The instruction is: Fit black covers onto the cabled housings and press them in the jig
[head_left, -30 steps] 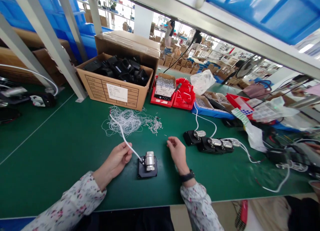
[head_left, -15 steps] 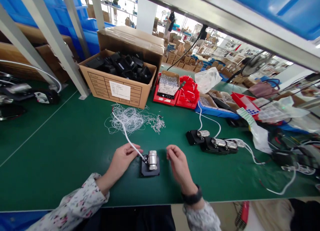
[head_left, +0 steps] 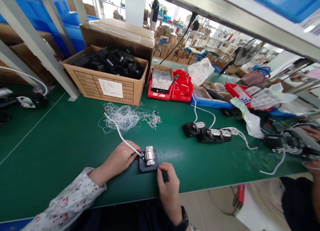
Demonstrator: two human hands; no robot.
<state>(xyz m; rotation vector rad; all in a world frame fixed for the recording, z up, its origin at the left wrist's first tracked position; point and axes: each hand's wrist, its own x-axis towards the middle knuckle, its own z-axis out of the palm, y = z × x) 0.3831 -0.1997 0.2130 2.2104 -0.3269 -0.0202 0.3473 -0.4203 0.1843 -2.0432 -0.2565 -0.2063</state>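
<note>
A square black valve unit (head_left: 142,165) with a silver metal fitting (head_left: 149,155) on top lies on the green bench in front of me. From its upper left corner a white cable (head_left: 119,132) runs up and leftward. My left hand (head_left: 125,153) is closed at that corner, fingertips against the unit beside the cable's base. At the lower right corner, the thumb and forefinger of my right hand (head_left: 168,182) pinch the edge. Whether a small piece sits between those fingertips is hidden.
Beyond the unit lie tangled clear thread (head_left: 122,117) and small metal pins (head_left: 153,119). A cardboard box (head_left: 86,84) of black parts and red trays (head_left: 181,97) stand behind. Similar valve units (head_left: 211,136) line the right side. Another person's hand (head_left: 312,132) shows at the far right.
My right hand has come down and left, from apart on the right to the unit's lower right corner. My left hand has closed in on the upper left corner. The camera view has shifted.
</note>
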